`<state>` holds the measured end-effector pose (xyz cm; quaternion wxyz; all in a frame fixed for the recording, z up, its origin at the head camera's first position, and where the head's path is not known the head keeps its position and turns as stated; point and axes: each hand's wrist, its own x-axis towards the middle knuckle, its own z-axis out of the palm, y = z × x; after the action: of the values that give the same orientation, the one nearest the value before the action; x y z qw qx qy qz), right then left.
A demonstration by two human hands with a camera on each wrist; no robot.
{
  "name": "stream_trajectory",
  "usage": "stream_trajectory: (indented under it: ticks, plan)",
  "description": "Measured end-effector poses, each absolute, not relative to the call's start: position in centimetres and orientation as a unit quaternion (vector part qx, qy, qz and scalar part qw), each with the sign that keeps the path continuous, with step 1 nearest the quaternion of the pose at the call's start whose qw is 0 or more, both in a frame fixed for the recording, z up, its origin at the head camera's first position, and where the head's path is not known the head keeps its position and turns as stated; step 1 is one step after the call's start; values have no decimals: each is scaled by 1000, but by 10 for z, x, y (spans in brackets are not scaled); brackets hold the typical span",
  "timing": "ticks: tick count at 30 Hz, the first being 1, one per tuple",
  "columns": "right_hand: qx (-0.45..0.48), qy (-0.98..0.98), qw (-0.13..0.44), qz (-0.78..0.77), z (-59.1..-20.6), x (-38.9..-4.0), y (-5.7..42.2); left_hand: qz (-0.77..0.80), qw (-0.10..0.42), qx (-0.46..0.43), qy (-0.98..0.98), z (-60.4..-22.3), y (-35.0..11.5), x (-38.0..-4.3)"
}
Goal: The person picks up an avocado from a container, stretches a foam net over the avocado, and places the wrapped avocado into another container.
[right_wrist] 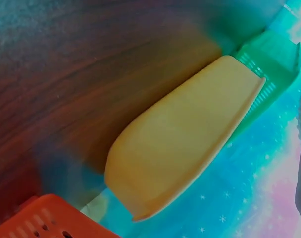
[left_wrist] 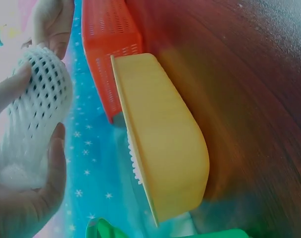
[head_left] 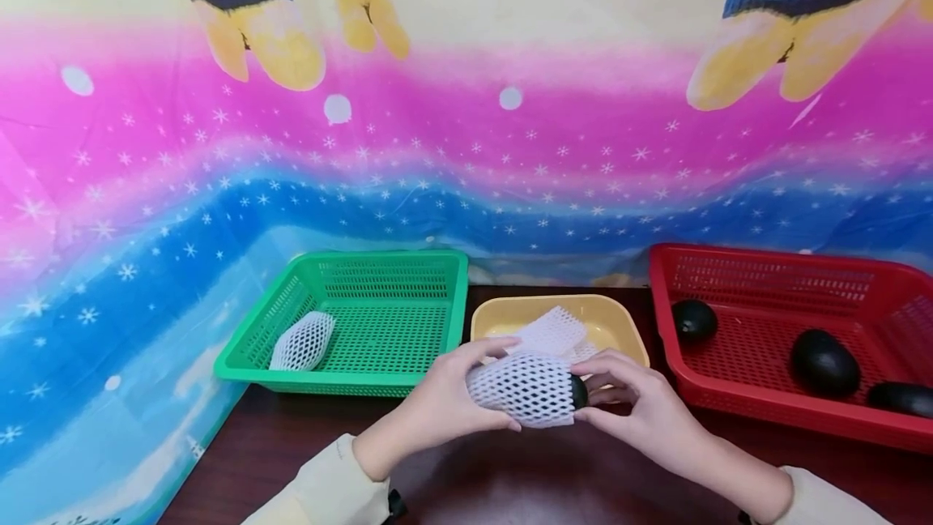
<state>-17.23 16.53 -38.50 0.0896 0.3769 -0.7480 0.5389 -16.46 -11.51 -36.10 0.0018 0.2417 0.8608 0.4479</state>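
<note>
I see left hand (head_left: 453, 402) curled round white foam net (head_left: 521, 389); right hand (head_left: 650, 405), fingers bent, grips net's right rim. Dark oval object (head_left: 579, 392) pokes out there, near side of yellow tray (head_left: 619, 321), between green basket (head_left: 335, 382) and red basket (head_left: 773, 418).

A tabletop workspace, room type unclear: snowflake-printed cloth (head_left: 466, 156) at 12 o'clock, dark table (head_left: 488, 480) at 6, green basket (head_left: 394, 330) at 10, red basket (head_left: 773, 290) at 2.

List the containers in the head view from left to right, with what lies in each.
Green basket with a white net-wrapped item → yellow tray with white netting → red basket with dark, rounded objects.
</note>
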Motion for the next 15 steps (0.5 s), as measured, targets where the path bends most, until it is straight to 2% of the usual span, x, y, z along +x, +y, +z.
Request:
stream_trajectory:
  ticks: [8,15]
  plan:
    - [398,-699,125,581,-379,-172,164,563,19,194,803,-358,-120,-162]
    - [400,-693,155,580,-381,-173,162,577,25,203,791,-358,-119,-163]
